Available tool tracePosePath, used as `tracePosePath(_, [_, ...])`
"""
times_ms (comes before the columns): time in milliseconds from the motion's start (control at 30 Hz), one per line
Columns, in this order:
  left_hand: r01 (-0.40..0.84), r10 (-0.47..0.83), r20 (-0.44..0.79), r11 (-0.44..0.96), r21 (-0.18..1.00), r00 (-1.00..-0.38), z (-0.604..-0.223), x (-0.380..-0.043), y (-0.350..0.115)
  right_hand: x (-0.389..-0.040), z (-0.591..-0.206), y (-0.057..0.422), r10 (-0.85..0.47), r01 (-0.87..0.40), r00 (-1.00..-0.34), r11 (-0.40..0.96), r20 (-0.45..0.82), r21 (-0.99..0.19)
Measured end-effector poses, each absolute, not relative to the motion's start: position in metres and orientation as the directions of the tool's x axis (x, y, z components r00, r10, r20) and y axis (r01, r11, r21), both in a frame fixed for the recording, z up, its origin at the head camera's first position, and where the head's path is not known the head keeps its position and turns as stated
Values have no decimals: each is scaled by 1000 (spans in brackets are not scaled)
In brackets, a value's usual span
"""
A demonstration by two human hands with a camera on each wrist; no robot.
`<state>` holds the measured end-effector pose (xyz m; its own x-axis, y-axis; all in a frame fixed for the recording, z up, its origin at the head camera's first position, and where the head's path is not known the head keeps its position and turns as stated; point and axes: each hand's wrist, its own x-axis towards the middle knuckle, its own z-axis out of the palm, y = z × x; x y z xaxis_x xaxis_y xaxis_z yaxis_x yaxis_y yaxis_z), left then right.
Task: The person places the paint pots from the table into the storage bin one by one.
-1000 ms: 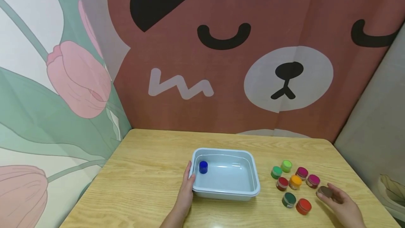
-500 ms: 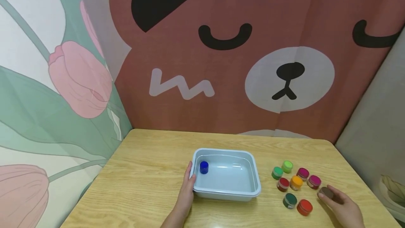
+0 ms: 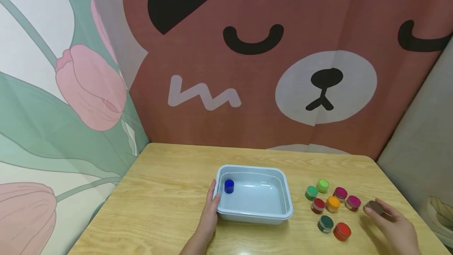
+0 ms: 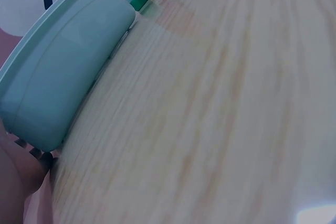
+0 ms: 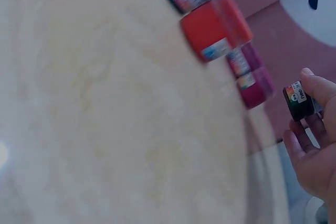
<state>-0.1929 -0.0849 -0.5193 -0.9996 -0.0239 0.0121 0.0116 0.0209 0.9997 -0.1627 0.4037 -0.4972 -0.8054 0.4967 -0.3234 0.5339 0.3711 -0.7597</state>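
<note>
At the right of the table my right hand (image 3: 396,223) pinches a small paint jar (image 3: 374,208) with a dark brown lid between thumb and fingers. In the right wrist view this jar (image 5: 298,100) is raised off the table, its label showing. My left hand (image 3: 208,213) grips the left side of a pale blue plastic basin (image 3: 255,216), thumb at the rim and fingers along the outer wall. Inside the basin, near its left wall, stands a blue paint jar (image 3: 229,186). The left wrist view shows the basin's outer wall (image 4: 68,66) and only part of the left hand (image 4: 21,169).
Several paint jars stand between basin and right hand: light green (image 3: 323,185), green (image 3: 311,193), dark red (image 3: 318,206), orange (image 3: 333,204), two magenta ones (image 3: 340,194), dark green (image 3: 325,224) and red (image 3: 342,231). A bear-print curtain (image 3: 262,121) hangs behind the wooden table (image 3: 170,192).
My right hand has lifted the brown-lidded paint jar and shifted slightly to the right and up with it. The left hand stays at the basin.
</note>
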Motion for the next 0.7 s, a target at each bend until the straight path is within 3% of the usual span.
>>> tracePosePath(400, [11,-27,12,17,1000,-1000,-519,-195,-84,-178,-450,376,372,421,-883,360,-286,-832])
tracePosePath(700, [12,-32,13,26,1000,-999,-519,-194,-85,-191,-434,331,187,231,-968,401,-168,-886])
